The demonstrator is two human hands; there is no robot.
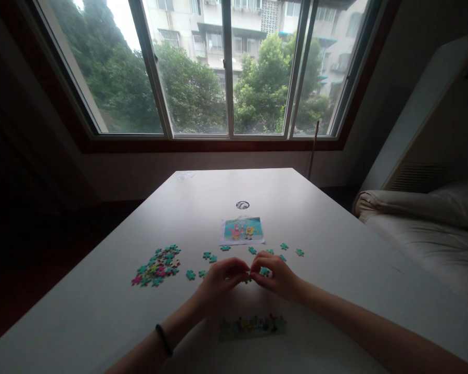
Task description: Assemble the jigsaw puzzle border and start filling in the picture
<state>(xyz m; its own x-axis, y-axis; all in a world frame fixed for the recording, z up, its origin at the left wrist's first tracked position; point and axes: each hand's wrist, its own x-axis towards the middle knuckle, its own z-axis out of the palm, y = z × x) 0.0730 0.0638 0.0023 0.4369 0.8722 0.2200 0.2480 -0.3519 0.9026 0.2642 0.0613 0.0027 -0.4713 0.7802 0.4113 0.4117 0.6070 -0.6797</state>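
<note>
My left hand (223, 278) and my right hand (276, 275) meet over the middle of the white table, each with thumb and forefinger pinched together. At the touching fingertips a small green jigsaw piece (247, 279) shows in part; the fingers hide the rest. Another teal piece (264, 271) is visible through the curl of my right hand. Closer to me lies a joined strip of puzzle (253, 327), dim, with small coloured figures. Loose teal pieces (190, 275) are scattered around both hands. Beyond them rests a printed cartoon picture (242, 230).
A heap of mixed jigsaw pieces (158, 266), mostly teal with some pink and yellow, sits left on the white table (320, 234). A round dark-rimmed disc (242, 205) lies past the picture. A padded seat (425, 218) flanks the table's right side, and a window is ahead.
</note>
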